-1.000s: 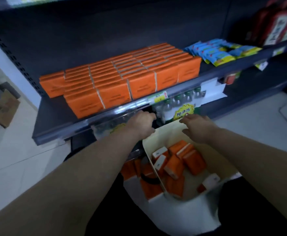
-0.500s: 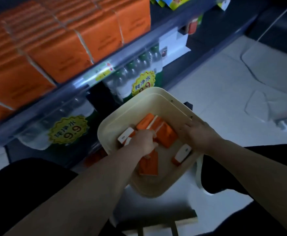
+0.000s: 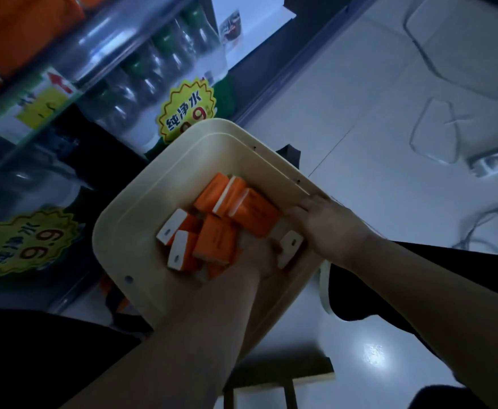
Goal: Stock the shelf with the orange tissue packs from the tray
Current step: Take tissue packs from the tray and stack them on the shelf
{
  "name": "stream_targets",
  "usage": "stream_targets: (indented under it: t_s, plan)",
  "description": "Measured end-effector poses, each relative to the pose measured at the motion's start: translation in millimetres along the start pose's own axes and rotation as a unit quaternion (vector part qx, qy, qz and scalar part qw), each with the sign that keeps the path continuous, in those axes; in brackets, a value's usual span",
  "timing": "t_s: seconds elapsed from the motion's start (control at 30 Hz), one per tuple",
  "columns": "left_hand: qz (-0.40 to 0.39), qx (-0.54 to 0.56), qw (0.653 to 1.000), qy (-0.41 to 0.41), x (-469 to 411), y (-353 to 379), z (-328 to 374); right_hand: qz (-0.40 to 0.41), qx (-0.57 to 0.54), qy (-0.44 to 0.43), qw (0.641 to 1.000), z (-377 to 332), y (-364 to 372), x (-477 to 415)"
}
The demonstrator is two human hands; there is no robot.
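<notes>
1. Reaching into the tray (image 3: 141,219), left hand (image 3: 259,258) and right hand (image 3: 330,225) meet loose orange tissue packs (image 3: 256,214)
2. Left grip cannot be told; right fingers (image 3: 306,204) lie straight against one pack
3. Partly stocked shelf (image 3: 103,42); several packs left

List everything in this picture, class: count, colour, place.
tray: one, cream, centre
tissue packs: about eight, orange with white ends, heaped in tray
price stickers: two, yellow, left of tray
water bottles: count unclear, clear with green caps, behind stickers
shelf label: one, yellow-white, upper left
floor: white, right
power strip: one, white, on floor, far right
cables: several, pale, on floor
left hand: one, on packs in tray
right hand: one, touching packs at tray's right side
</notes>
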State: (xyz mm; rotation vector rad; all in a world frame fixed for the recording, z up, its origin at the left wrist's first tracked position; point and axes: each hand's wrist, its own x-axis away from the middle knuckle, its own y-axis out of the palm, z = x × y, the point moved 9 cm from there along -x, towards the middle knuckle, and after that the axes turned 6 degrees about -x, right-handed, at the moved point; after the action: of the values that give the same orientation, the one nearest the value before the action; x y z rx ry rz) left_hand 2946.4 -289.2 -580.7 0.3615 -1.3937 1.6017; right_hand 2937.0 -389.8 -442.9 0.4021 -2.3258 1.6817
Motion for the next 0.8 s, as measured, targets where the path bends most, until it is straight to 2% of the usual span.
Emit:
stream_targets:
  t_s: [0.1,0.27,0.37,0.47,0.57,0.8]
  plan:
    - [0.038,0.008,0.999,-0.001,-10,-13,0,0.002,-0.003,-0.003,1.0,2,0,-5]
    - [0.062,0.057,0.996,-0.039,-47,7,-24,0.009,-0.007,-0.001,1.0,0,-1,-10]
    - [0.097,0.147,0.98,-0.093,-15,-29,-30,0.01,-0.016,0.014,1.0,0,-1,-14]
    - [0.12,0.208,0.961,-0.14,-5,-52,-64,0.014,-0.024,0.029,0.999,-1,-5,-19]
    - [0.115,0.252,0.953,-0.12,11,-71,-87,-0.026,-0.035,0.044,0.998,-5,-6,-22]
    - [0.114,0.25,0.959,-0.075,49,-93,-113,-0.064,-0.077,0.078,0.992,-33,2,-35]
